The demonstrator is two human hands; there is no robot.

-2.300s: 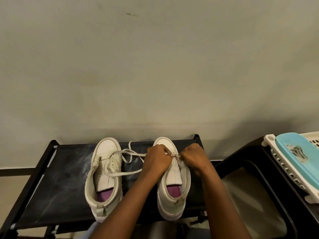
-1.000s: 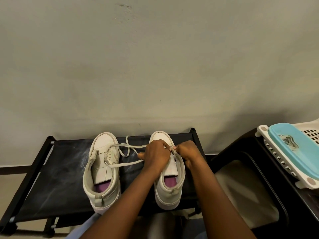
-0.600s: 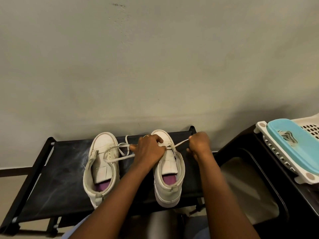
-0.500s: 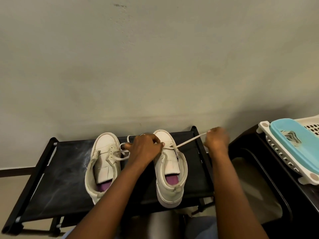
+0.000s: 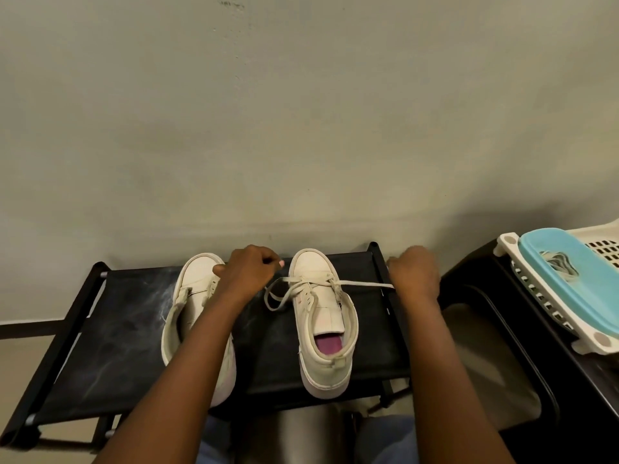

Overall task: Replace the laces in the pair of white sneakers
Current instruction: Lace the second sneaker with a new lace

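Rack (image 5: 110,329): black frame w/ dark fabric top, back edge sitting against the wall (image 5: 301,128). Its right rail is standing just beside a black bin (image 5: 485,333).
Open room: a wide strip of bare fabric is lying left of the left sneaker (image 5: 196,283). A narrower gap is running between the two sneakers.
Front edge: both heels are sitting at the rack's near edge, w/ hardly any margin.
Right side: a blue tray (image 5: 569,286) is resting in a white basket (image 5: 599,242) on the bin's far side, well apart from the sneakers.
Right sneaker (image 5: 323,316): on the rack, right of centre. Its long axis is running front to back, toe pointing at the wall, heel toward the person.
Left sneaker: lying parallel, same heading, partly covered by the left forearm.
Appearance: off-white high-tops, tongues up, pink insole showing in the right one. Only the eyelets nearest the toe are carrying the lace (image 5: 361,283).
Lace: one run is stretching taut to the right, while a slack loop is drooping left onto the fabric.
Right hand (image 5: 413,276): over the right rail, fingers curled round the taut lace end.
Left hand (image 5: 249,274): between the two toes, fingers curled in. Cannot tell whether it is pinching the lace.
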